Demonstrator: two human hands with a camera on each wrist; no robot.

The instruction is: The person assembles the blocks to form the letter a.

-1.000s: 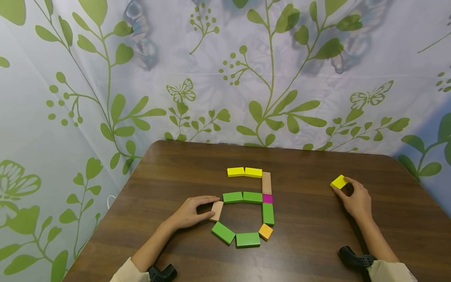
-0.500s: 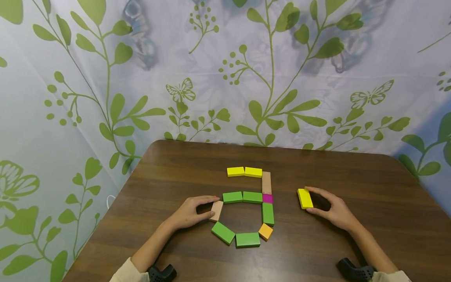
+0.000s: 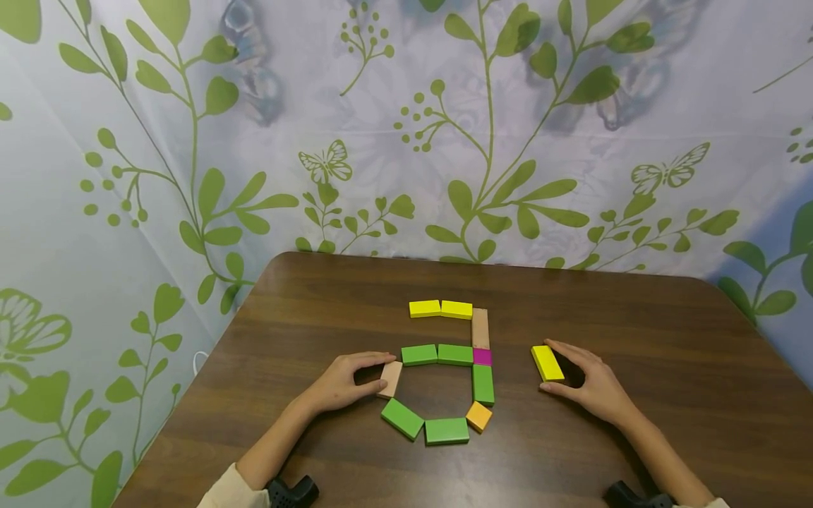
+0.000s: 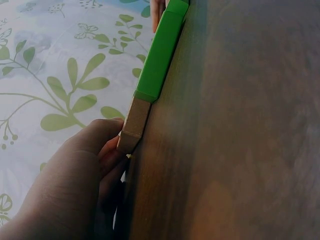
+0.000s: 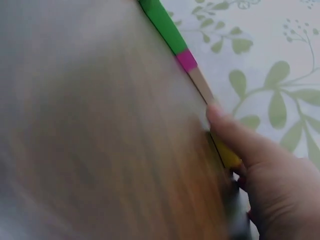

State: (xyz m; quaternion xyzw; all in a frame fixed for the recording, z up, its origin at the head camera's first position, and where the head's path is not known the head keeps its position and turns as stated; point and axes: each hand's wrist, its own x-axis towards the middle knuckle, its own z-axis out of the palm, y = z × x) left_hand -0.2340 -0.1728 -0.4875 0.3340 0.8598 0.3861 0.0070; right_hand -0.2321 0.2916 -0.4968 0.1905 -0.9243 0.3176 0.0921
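Observation:
With thumb and fingers at its ends, my left hand [image 3: 339, 384] holds a small plain wooden block [image 3: 391, 379] at the left of a ring of blocks. Green blocks [image 3: 419, 355] make up most of that ring, with an orange block [image 3: 479, 416] at its lower right corner. A magenta block [image 3: 483, 357] joins the ring to a longer wooden block [image 3: 480, 328] above. My right hand [image 3: 593, 388] has a yellow block [image 3: 547, 363] between thumb and fingers, to the right of the ring. In the right wrist view the thumb partly covers this yellow block [image 5: 226, 152].
Two yellow blocks [image 3: 456, 310] lie end to end at the top, meeting the long wooden block. Everything rests on a brown wooden table [image 3: 330, 296]. Behind it hangs a leaf-patterned cloth [image 3: 381, 162]. A black wrist device [image 3: 293, 492] sits at each sleeve.
My right hand has brought the yellow block from the far right leftward and nearer to me, turning it lengthwise toward me. The left hand and the laid blocks have stayed put.

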